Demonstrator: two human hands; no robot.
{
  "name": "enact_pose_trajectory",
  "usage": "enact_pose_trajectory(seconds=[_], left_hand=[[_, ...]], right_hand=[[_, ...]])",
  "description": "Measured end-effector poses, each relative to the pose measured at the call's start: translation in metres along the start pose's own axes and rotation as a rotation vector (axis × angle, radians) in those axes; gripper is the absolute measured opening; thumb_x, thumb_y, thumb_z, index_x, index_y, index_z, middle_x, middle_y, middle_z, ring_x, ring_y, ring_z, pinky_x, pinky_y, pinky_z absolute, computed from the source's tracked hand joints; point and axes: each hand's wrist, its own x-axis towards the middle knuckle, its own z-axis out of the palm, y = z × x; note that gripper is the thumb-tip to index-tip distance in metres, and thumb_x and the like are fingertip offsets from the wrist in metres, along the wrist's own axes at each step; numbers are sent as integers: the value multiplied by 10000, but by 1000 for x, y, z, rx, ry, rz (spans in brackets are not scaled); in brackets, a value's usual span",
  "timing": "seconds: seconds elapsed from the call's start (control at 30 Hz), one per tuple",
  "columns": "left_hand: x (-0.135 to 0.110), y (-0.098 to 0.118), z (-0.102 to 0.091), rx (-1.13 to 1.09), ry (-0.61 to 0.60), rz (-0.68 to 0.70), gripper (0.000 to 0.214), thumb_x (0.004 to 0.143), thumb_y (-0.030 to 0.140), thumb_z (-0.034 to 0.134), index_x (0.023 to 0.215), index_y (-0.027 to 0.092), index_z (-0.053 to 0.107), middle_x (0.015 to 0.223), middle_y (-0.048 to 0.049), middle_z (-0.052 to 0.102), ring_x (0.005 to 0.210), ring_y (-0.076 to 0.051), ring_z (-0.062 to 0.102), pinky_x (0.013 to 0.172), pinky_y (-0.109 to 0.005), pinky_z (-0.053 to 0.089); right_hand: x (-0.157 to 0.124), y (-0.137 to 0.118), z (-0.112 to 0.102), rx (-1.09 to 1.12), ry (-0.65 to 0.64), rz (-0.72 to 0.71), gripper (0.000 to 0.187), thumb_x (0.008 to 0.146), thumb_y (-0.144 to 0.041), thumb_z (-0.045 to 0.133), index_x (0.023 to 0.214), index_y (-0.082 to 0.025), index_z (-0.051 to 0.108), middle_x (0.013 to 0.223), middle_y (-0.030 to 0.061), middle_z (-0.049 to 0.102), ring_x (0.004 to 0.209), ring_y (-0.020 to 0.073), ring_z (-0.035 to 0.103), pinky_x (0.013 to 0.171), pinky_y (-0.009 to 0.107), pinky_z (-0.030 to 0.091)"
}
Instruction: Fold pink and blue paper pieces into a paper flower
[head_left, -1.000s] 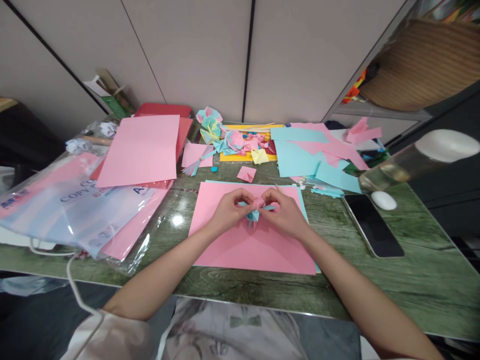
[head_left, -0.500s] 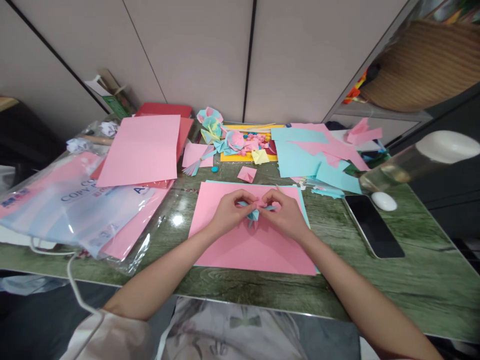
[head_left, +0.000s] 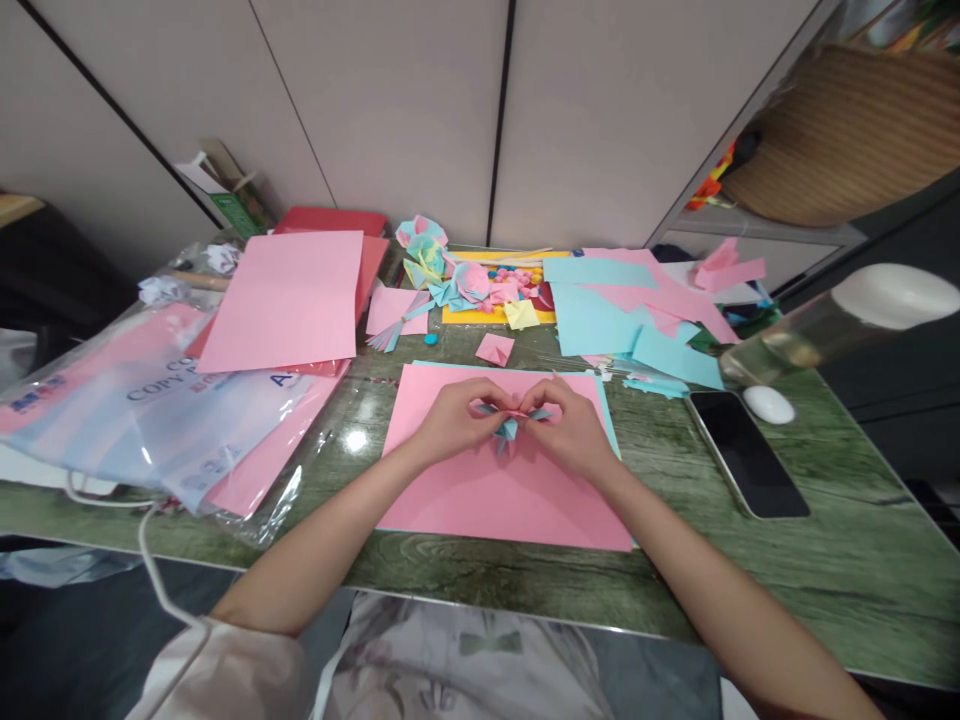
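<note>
Both hands meet over a large pink sheet [head_left: 495, 490] lying on the green table. My left hand [head_left: 450, 420] and my right hand [head_left: 566, 425] pinch a small folded paper piece [head_left: 508, 426], pink on top and light blue below. The fingers of both hands are curled around it and hide most of it. The piece is held just above the pink sheet, near its far half. A light blue sheet shows under the pink sheet's right edge.
A black phone [head_left: 746, 452] lies to the right, with a white oval object [head_left: 767, 404] and a clear jar [head_left: 840, 325] behind it. Loose blue and pink sheets [head_left: 615, 310] lie far right. Paper flowers [head_left: 450, 275] sit at the back. Pink paper and plastic packs [head_left: 172, 400] cover the left.
Both hands stay on the small folded piece, with only slight finger shifts. The view has drifted a little.
</note>
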Motion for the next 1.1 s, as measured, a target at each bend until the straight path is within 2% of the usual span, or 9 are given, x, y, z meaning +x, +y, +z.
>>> enact_pose_trajectory(seconds=[0.1,0.37,0.7,0.87,1.0,1.1], left_hand=[[1,2,-4,30,-60,42,127,743,173,557,837,149,640,815,-38,650,754,-113,598,716,-233,473],[-2,4,-3,109,-46,51,165,733,116,523,854,170,620,842,-17,640,777,-107,596,716,-221,469],[-2,6,1,62,1,-25,124,724,142,533,809,155,623,810,-29,636,769,-120,592,737,-252,475],[-3,11,-5,64,-103,-48,112,721,152,525,797,156,607,783,-14,634,746,-113,583,713,-236,459],[-4,13,-11,74,-216,-84,73,716,171,534,755,156,594,709,8,619,677,-98,564,653,-221,440],[-4,13,-14,61,-249,-120,82,721,228,555,743,154,582,683,9,611,638,-93,550,611,-216,436]], right_hand=[[0,0,0,-29,10,-11,79,728,-252,606,688,-224,544,731,-20,597,769,163,532,808,362,389],[-3,-7,2,-78,43,-24,50,733,-212,596,708,-225,556,734,-7,586,810,174,514,719,315,404],[1,-1,-2,-45,-30,-22,82,759,-296,585,739,-226,548,761,-28,616,763,151,554,827,354,380],[-2,-7,-4,-111,-62,-87,52,765,-283,591,756,-235,575,766,-12,617,791,165,522,773,334,396],[-3,-11,-5,-87,-143,-98,48,785,-273,572,766,-231,562,761,-11,611,794,159,520,731,312,405],[-2,-12,-7,-44,-213,-97,70,804,-292,543,799,-225,560,785,2,611,802,163,529,728,317,415]])
